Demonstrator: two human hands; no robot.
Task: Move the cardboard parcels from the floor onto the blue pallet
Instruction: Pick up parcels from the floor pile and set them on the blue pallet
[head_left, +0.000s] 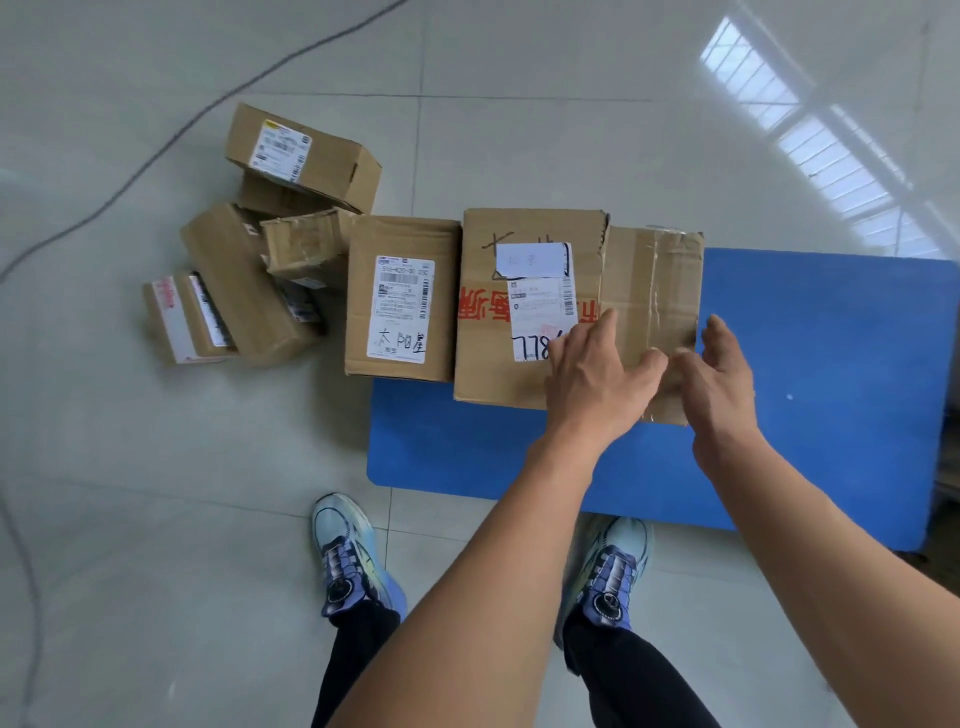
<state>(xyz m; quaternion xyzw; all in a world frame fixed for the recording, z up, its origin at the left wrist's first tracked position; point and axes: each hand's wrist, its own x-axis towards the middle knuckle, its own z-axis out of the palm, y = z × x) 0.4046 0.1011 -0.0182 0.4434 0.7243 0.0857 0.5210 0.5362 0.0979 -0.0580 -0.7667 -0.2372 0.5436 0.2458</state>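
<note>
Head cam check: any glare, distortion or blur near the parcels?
Head view: a window reflection glares on the glossy floor tiles at upper right; the wide-angle lens bows the tile lines and the blue pallet edges; the large parcel is sharp, but the small print on its label is unreadable.

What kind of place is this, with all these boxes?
Probably a parcel sorting or storage room: labelled cardboard parcels lie heaped on a tiled floor beside a blue pallet, with one big parcel resting on it.

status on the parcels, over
Left hand and right hand open at big parcel. It sits on blue pallet. Smaller parcels heaped on floor, left.
</note>
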